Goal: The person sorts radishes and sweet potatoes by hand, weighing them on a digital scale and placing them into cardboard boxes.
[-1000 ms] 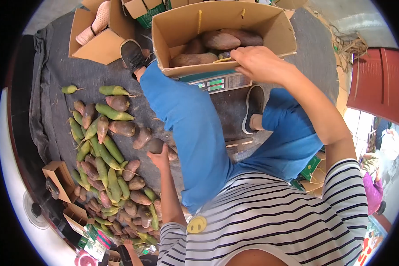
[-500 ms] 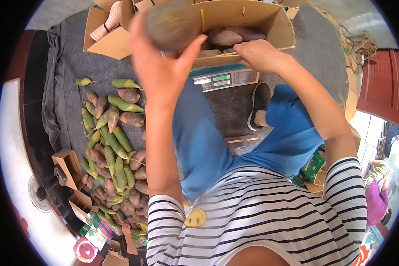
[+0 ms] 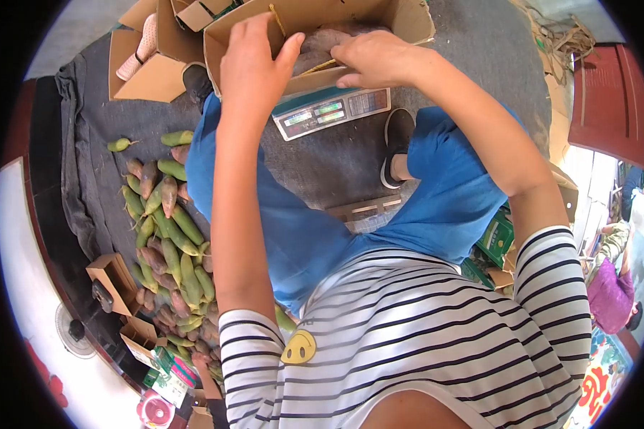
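On the striped shirt (image 3: 422, 322), below the scale (image 3: 333, 113), was a yellow smiley (image 3: 299, 347); the scale's lit digits (image 3: 329, 109) and other print could not be read.

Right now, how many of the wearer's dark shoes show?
2. Left shoe, partly hidden, beside the left end of the large carton; right shoe, just right of the scale.
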Tool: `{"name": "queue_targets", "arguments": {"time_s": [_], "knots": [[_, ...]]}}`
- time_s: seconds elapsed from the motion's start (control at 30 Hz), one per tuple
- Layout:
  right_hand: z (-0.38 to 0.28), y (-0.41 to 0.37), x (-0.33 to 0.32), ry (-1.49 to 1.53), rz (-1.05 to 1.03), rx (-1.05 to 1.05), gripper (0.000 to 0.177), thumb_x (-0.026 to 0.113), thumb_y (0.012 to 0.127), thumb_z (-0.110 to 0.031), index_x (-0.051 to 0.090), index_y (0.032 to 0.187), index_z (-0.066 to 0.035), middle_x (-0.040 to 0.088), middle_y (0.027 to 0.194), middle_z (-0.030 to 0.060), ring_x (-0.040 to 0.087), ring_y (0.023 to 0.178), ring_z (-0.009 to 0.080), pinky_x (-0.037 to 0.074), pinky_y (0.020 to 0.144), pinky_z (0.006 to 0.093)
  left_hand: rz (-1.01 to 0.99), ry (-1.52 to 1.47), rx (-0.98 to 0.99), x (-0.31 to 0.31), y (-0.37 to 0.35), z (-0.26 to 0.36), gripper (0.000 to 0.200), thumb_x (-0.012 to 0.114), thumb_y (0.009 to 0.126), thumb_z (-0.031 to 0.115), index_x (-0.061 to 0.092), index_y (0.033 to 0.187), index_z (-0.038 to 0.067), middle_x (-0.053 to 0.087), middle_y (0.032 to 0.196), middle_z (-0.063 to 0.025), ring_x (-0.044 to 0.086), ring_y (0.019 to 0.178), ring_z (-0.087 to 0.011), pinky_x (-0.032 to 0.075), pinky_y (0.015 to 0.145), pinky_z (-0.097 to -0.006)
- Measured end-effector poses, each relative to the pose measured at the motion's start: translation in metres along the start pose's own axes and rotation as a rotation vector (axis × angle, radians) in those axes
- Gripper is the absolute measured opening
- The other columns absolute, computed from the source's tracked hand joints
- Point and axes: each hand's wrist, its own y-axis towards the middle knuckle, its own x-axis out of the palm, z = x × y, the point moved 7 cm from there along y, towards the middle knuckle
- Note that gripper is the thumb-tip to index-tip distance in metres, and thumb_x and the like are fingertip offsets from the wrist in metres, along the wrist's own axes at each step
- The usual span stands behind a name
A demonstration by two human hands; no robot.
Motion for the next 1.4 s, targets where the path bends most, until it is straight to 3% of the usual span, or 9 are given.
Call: {"name": "queue_targets", "arguments": {"time_s": [0.13, 0.3, 0.93, 1.07, 1.23, 1.3, 1.33, 1.37, 1.4], "knots": [[0.008, -0.011, -0.016, 0.055, 0.209, -0.013, 0.04, 0.055, 0.087, -0.041, 0.057, 0.093, -0.001, 0.06, 0.089, 0.0153, 0.06, 0.087, 0.0337, 0.047, 0.073, 0.0438, -0.036, 0.126, -0.084, 0.029, -0.02, -0.031, 0.044, 0.066, 0.082, 0.03, 0.056, 0.112, 0.0, 0.058, 0.109, -0.0188, 0.059, 0.098, -0.0363, 0.049, 0.08, -0.0445], [0.014, -0.019, -0.026, 0.057, 0.197, 0.06, 0.038, 0.047, 0.093, -0.041, 0.055, 0.087, -0.004, 0.06, 0.08, 0.0142, 0.059, 0.08, 0.0324, 0.045, 0.068, 0.0429, -0.057, 0.105, -0.144, 0.033, -0.019, -0.042, 0.043, 0.063, 0.084, 0.031, 0.056, 0.114, 0.001, 0.058, 0.113, -0.0195, 0.058, 0.101, -0.0356, 0.048, 0.083, -0.0426], [0.006, -0.004, -0.004, -0.003, -0.093, 0.081, 0.029, 0.066, 0.08, -0.029, 0.061, 0.099, -0.006, 0.063, 0.091, 0.0121, 0.061, 0.09, 0.0317, 0.048, 0.076, 0.0416, 0.006, 0.177, -0.16, -0.003, -0.011, -0.062, 0.041, 0.066, 0.081, 0.026, 0.057, 0.111, 0.0, 0.056, 0.112, -0.0206, 0.056, 0.102, -0.0369, 0.047, 0.084, -0.0423], [-0.003, -0.004, -0.01, -0.037, -0.034, 0.037, 0.029, 0.065, 0.081, -0.031, 0.06, 0.094, -0.005, 0.063, 0.089, 0.0128, 0.061, 0.088, 0.0324, 0.049, 0.074, 0.0427, 0.038, 0.228, -0.185, -0.009, -0.01, -0.075, 0.037, 0.065, 0.082, 0.026, 0.058, 0.11, 0.002, 0.058, 0.107, -0.0191, 0.057, 0.098, -0.0371, 0.048, 0.081, -0.0434], [-0.007, -0.009, -0.047, 0.088, 0.244, -0.049, 0.031, 0.062, 0.082, -0.036, 0.063, 0.091, -0.006, 0.065, 0.085, 0.015, 0.063, 0.085, 0.0338, 0.049, 0.074, 0.0451, -0.005, 0.407, -0.325, -0.012, -0.013, -0.104, 0.033, 0.062, 0.084, 0.031, 0.059, 0.104, 0.005, 0.061, 0.101, -0.019, 0.06, 0.092, -0.0374, 0.049, 0.075, -0.0453], [0.031, -0.024, -0.083, 0.169, 0.455, 0.084, 0.031, 0.057, 0.085, -0.039, 0.064, 0.093, -0.009, 0.066, 0.083, 0.0131, 0.063, 0.083, 0.0325, 0.05, 0.071, 0.0444, -0.111, 0.419, -0.419, -0.009, -0.015, -0.115, 0.035, 0.061, 0.085, 0.035, 0.06, 0.103, 0.005, 0.063, 0.097, -0.02, 0.061, 0.091, -0.0373, 0.049, 0.075, -0.0455], [0.047, -0.042, -0.106, 0.099, 0.589, 0.155, 0.028, 0.056, 0.089, -0.033, 0.065, 0.093, -0.007, 0.066, 0.083, 0.0118, 0.064, 0.077, 0.0295, 0.051, 0.069, 0.0378, -0.194, 0.395, -0.478, -0.007, -0.017, -0.119, 0.037, 0.06, 0.085, 0.037, 0.06, 0.102, 0.004, 0.064, 0.096, -0.0206, 0.061, 0.091, -0.0374, 0.048, 0.076, -0.0456], [0.07, -0.053, -0.122, 0.157, 0.656, 0.204, 0.044, 0.05, 0.089, -0.046, 0.065, 0.085, -0.005, 0.066, 0.081, 0.0138, 0.065, 0.077, 0.0286, 0.051, 0.068, 0.0435, -0.282, 0.375, -0.535, -0.004, -0.02, -0.125, 0.039, 0.059, 0.085, 0.039, 0.06, 0.101, 0.003, 0.064, 0.094, -0.0213, 0.062, 0.091, -0.0375, 0.048, 0.076, -0.0457], [0.088, -0.07, -0.133, 0.1, 0.432, 0.522, 0.037, 0.054, 0.087, -0.039, 0.062, 0.103, -0.007, 0.062, 0.105, 0.0213, 0.06, 0.093, 0.0352, 0.048, 0.079, 0.0413, -0.291, 0.334, -0.529, 0.0, -0.02, -0.133, 0.041, 0.058, 0.085, 0.04, 0.06, 0.1, 0.003, 0.065, 0.094, -0.0218, 0.061, 0.092, -0.0379, 0.048, 0.077, -0.0456]]}}
